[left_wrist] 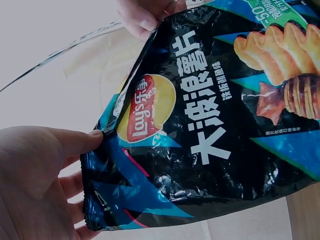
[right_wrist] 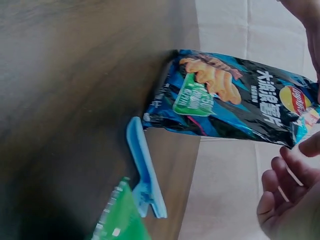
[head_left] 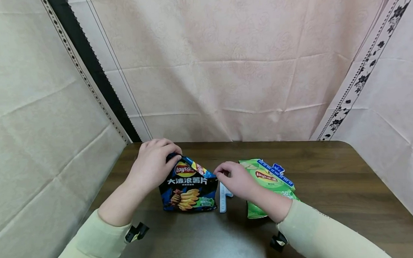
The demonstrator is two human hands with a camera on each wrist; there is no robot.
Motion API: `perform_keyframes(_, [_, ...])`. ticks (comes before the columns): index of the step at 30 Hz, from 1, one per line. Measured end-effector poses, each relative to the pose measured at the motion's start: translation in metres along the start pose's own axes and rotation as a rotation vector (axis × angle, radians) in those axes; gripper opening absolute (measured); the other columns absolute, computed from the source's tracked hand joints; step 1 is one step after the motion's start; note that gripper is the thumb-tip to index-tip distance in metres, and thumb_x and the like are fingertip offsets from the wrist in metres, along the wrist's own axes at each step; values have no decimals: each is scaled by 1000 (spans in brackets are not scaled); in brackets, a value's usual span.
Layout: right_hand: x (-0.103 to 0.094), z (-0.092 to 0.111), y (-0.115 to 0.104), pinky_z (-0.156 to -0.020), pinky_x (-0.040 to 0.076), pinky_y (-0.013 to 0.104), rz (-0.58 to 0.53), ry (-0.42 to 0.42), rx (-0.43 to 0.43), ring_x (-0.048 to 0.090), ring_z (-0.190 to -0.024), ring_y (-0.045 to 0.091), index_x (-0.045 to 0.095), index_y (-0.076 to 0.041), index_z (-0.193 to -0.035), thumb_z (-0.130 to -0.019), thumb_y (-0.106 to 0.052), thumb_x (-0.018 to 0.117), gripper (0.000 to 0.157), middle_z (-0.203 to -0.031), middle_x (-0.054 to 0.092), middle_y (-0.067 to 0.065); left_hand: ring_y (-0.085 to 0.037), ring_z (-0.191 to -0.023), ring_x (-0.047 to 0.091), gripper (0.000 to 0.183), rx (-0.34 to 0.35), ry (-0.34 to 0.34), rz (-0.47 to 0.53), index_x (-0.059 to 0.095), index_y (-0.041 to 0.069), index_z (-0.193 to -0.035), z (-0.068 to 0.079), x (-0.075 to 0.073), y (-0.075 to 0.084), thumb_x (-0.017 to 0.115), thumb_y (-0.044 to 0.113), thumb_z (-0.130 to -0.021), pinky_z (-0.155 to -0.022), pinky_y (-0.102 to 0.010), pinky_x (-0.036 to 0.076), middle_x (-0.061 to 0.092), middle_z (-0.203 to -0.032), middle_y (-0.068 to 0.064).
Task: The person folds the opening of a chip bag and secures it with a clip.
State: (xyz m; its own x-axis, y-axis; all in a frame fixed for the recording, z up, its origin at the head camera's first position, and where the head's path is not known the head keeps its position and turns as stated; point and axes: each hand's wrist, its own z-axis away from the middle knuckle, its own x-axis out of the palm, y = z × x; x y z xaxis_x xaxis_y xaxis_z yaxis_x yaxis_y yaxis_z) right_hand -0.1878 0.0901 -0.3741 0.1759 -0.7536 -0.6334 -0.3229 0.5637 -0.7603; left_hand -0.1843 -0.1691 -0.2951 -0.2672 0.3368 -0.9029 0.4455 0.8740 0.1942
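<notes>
A black and blue Lay's chip bag [head_left: 186,185] stands on the table with its top edge folded over at a slant. My left hand [head_left: 154,162] pinches its top left corner, thumb in front and the other fingers behind, as the left wrist view shows. At the opposite end of the fold, my right hand [head_left: 238,180] pinches the top right corner between thumb and index finger; its other fingers curl loosely. Just right of the bag, partly under my right hand, lies a light blue bag clip [right_wrist: 144,167].
To the right, behind my right forearm, is a green Lay's chip bag [head_left: 255,211] with a darker blue clip [head_left: 275,173] across its top. The brown wooden table [head_left: 333,185] meets hanging pale cloth [head_left: 225,86] at the back and sides.
</notes>
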Motion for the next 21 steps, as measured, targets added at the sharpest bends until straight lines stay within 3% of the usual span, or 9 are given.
perform_keyframes(8, [-8, -12, -2, -75, 51, 34, 40, -63, 143, 58, -84, 18, 72, -14, -106, -100, -22, 60, 16, -96, 66, -2, -31, -116, 54, 12, 6, 2, -6, 73, 20, -102, 0, -1, 0, 67, 28, -96, -105, -60, 29, 67, -114, -2])
perform_keyframes(21, [-13, -38, 13, -75, 55, 36, 261, -339, 299, 62, -83, 19, 68, 0, -115, -97, -26, 62, 32, -97, 68, 8, -31, -115, 54, 11, 14, -5, -1, 73, 20, -102, 2, -1, 1, 67, 28, -96, -103, -58, 31, 66, -112, -1])
